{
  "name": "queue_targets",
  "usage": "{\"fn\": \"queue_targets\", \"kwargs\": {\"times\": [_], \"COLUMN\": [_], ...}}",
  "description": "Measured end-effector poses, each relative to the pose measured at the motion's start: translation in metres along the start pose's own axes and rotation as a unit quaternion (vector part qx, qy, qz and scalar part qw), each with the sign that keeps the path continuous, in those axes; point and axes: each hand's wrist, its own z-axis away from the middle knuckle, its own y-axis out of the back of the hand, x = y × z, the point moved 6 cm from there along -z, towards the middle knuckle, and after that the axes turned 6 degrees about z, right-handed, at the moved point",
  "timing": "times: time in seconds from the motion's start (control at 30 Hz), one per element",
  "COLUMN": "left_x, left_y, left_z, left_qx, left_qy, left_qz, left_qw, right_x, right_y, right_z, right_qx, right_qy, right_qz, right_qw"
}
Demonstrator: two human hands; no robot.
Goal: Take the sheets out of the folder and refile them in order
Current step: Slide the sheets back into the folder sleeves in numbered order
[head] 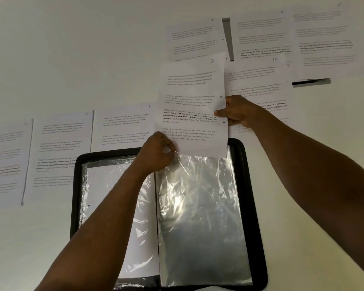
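Note:
A black display folder (257, 238) lies open in front of me, with clear plastic sleeves on both sides. The right sleeve (200, 217) looks empty and glossy; the left sleeve (139, 238) has a white sheet in it. My right hand (237, 112) pinches the right edge of a printed sheet (189, 110) marked 2, held just above the right sleeve's top. My left hand (158, 152) pinches the top edge of that sleeve, at the sheet's lower left corner.
Several printed, numbered sheets lie spread on the white table: some to the left (59, 148), one marked 8 (122, 127) behind the folder, one marked 10 (259, 85) to the right, and more at the back right (322, 38).

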Motion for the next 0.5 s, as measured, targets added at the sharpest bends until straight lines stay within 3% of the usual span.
{"fn": "queue_targets", "kwargs": {"times": [0.13,0.37,0.5], "left_x": [-0.013,-0.022,-0.029], "left_y": [0.003,0.004,0.002], "left_z": [0.0,-0.008,-0.006], "left_qx": [0.026,0.006,0.021], "left_qy": [0.036,0.055,0.093], "left_qz": [0.087,0.046,0.109], "left_qw": [0.995,0.997,0.989], "right_x": [0.006,0.007,0.006], "right_y": [0.005,0.008,0.0], "right_z": [-0.004,-0.008,-0.005], "right_qx": [-0.006,-0.016,-0.065], "right_qy": [-0.013,-0.012,-0.004], "right_qz": [-0.021,-0.04,-0.068], "right_qw": [1.0,0.999,0.996]}}
